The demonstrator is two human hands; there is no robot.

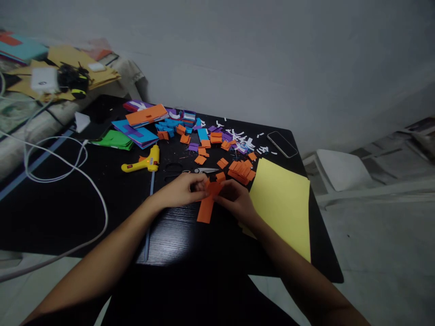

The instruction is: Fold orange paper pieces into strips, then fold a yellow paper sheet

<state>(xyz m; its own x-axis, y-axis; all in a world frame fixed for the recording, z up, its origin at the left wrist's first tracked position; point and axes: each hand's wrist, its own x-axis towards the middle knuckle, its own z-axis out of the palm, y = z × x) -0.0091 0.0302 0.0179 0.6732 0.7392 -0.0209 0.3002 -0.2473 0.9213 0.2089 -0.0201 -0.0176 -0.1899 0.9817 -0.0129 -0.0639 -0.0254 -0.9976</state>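
Note:
An orange paper strip (205,210) hangs between my two hands over the black table, its lower end pointing toward me. My left hand (185,189) pinches its upper left side, and my right hand (237,199) grips the upper right side, fingers closed. Just beyond my hands lie scissors (205,170) with dark handles. A heap of folded orange paper pieces (241,171) sits past my right hand. To the left, a yellow hot glue gun (147,160) rests on its side with a glue stick (152,183) at its front.
Yellow paper sheets (283,199) lie right of my hands, with a phone (282,144) behind them. Blue, purple and white paper scraps (238,136) cover the back. Paper stacks (147,115) stand back left. A white cable (98,194) loops across the left side. A white chair (343,170) stands at right.

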